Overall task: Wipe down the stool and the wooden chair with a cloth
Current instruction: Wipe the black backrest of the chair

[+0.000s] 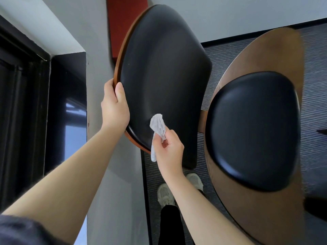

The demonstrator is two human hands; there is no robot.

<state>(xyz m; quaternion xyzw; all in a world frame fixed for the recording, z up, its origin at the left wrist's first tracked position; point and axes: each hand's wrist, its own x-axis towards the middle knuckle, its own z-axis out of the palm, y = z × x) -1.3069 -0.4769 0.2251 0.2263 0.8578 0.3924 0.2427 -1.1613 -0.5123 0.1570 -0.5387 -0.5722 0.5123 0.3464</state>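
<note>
A large black padded panel (164, 68) with a brown wooden rim stands tilted in front of me; it belongs to the wooden chair. My left hand (115, 106) grips its left rim, thumb on the black padding. My right hand (168, 151) pinches a crumpled white cloth (158, 127) and presses it on the lower left part of the padding. To the right, a second black cushion (253, 129) sits on a curved brown wooden shell (276, 50). I cannot tell where the stool is.
A grey wall (100, 50) runs along the left of the chair, with a dark window frame (24, 85) further left. Striped grey carpet (315, 85) covers the floor. My white shoes (165, 195) stand below the chair. A red panel (126, 16) hangs behind the padding.
</note>
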